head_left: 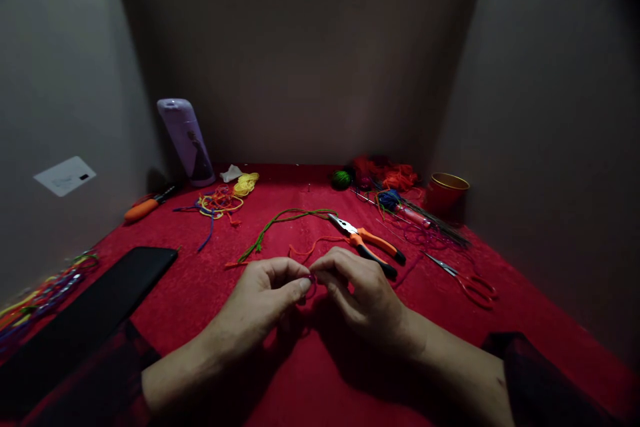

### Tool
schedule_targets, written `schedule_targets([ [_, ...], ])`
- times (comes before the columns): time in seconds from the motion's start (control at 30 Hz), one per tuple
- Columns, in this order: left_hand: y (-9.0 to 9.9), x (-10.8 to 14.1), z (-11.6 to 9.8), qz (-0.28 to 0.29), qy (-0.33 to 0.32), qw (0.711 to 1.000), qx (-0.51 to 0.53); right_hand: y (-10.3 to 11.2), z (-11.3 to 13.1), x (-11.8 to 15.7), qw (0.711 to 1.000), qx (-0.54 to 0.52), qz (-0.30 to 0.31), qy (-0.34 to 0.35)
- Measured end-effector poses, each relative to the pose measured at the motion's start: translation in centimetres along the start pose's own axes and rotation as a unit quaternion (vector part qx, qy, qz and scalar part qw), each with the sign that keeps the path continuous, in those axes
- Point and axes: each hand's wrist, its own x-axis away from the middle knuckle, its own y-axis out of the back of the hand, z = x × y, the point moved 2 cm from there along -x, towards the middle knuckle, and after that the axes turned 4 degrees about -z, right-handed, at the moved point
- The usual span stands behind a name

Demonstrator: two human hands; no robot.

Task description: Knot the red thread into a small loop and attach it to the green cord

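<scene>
My left hand [265, 297] pinches a small loop of purple-pink yarn [313, 288] between thumb and forefinger. Against the other side of the loop, my right hand [363, 290] has its thumb and fingers closed, gripping the same yarn. The exact hold is partly hidden by the fingertips. Just behind the hands lie a red-orange cord [320, 240] and a knotted green cord [273, 223]. Orange-and-black pliers [367, 241] rest beyond my right hand. To its right are scissors with red handles [463, 277].
A black phone-like slab [107, 300] and bundled coloured threads [50, 293] lie at left. Behind stand a purple bottle [187, 143] and yellow yarn [247, 183]. Back right holds green yarn [341, 179], orange yarn [400, 177] and a red cup [447, 195] with a gold rim.
</scene>
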Motion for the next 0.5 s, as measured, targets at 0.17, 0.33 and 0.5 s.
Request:
schedule_targets([
  [0.17,0.09,-0.11,-0.03,0.015,0.015,1.0,-0.003,-0.09,-0.27,-0.06,1.0,0.015,-0.01,-0.015],
  [0.33,0.18,-0.09,-0.05,0.006,0.013,1.0,-0.004,-0.18,-0.37,-0.01,1.0,0.015,-0.011,-0.024],
  [0.5,-0.02,-0.01,-0.39,-0.014,-0.004,0.999,-0.039,-0.21,-0.29,0.05,1.0,0.014,-0.009,-0.022],
])
